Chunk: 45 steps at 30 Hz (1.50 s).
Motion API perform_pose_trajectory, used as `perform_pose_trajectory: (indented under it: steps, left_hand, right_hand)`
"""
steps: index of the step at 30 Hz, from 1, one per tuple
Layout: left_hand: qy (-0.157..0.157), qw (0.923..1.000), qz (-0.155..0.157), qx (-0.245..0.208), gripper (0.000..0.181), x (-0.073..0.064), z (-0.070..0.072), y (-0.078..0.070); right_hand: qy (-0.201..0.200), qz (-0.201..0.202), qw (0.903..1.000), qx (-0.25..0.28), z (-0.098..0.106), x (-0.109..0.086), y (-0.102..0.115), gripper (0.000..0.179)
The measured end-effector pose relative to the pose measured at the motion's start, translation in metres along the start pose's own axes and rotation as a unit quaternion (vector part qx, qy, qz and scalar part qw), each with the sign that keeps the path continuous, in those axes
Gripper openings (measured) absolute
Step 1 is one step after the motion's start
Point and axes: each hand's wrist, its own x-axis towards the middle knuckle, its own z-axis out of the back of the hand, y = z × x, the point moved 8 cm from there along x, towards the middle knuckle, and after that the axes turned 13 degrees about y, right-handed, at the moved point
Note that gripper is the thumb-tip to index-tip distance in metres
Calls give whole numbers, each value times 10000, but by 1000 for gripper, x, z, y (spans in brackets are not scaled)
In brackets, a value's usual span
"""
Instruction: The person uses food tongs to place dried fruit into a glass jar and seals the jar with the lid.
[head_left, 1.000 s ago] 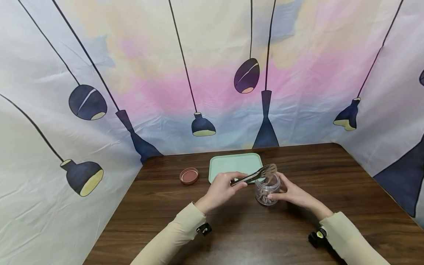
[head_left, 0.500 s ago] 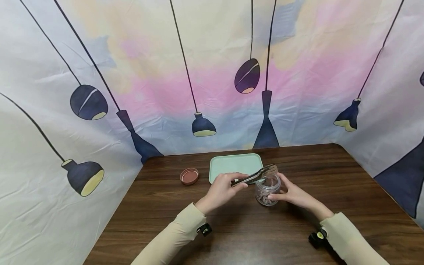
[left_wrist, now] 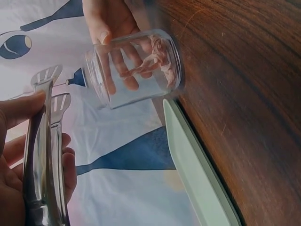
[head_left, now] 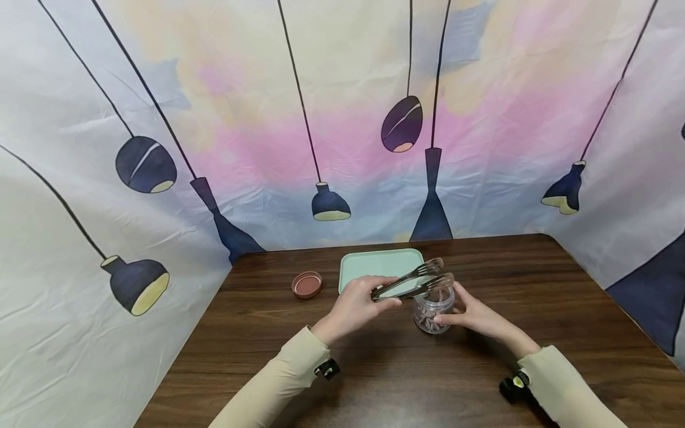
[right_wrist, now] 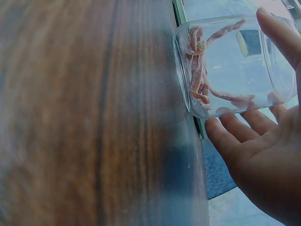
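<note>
My left hand (head_left: 357,304) holds a pair of metal tongs (head_left: 407,280) between thumb and fingers. The slotted tips of the tongs stand spread apart above the mouth of a clear jar (head_left: 428,321), with nothing between them. Around the jar's far side and rim curve the fingers of my right hand (head_left: 478,312), thumb on the near side. Inside, pinkish-brown dried strips (right_wrist: 196,70) lie mostly at the bottom, a few leaning up the wall. In the left wrist view both tong arms (left_wrist: 44,155) are seen side by side, apart from the jar.
A pale green tray (head_left: 369,261) lies behind my left hand and the jar. To its left rests a reddish-brown round lid (head_left: 307,286), inner side up. The dark wooden table (head_left: 407,380) ends at a cloth backdrop (head_left: 241,131) printed with lamps.
The tong arms have spread apart; earlier they were together over the jar's mouth. My right hand stays on the jar, which has hardly moved.
</note>
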Motion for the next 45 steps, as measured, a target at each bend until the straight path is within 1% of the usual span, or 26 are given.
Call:
perform_pose_trajectory:
  steps: [8, 11, 14, 20, 27, 31, 35, 38, 41, 45]
  left_hand:
    - [-48, 9999, -3, 113, 51, -1, 4, 1]
    - [-97, 9999, 29, 67, 53, -2, 8, 3]
    - [-154, 9998, 129, 58, 54, -4, 14, 8]
    - [-411, 9984, 396, 42, 54, -14, 33, 22]
    - [-868, 9930, 795, -18, 55, -32, 65, 40]
    - [-1256, 9871, 988, -41, 54, -46, 86, 52]
    - [-1743, 9780, 1145, -86, 57, -62, 110, 64]
    - [-2101, 9701, 1209, -122, 60, -75, 127, 70]
    - [-2408, 9616, 1310, -139, 60, -88, 141, 76]
    - [-2736, 9506, 1461, -145, 60, -102, 154, 84]
  right_hand:
    - [12, 122, 9999, 15, 1, 0, 1, 113]
    - [-9, 170, 9999, 15, 2, 0, 2, 110]
    - [29, 265, 9996, 67, 2, 0, 3, 106]
    - [96, 622, 9978, 215, 0, -1, 8, 99]
    - [135, 642, 9975, 271, -2, -1, 6, 99]
    - [139, 560, 9980, 273, -3, -2, 6, 100]
    - [154, 556, 9980, 267, -3, -2, 7, 100]
    - [157, 602, 9976, 304, -3, -2, 7, 100]
    - [151, 626, 9975, 302, -3, -2, 7, 100]
    - [162, 604, 9975, 315, -3, -2, 7, 100]
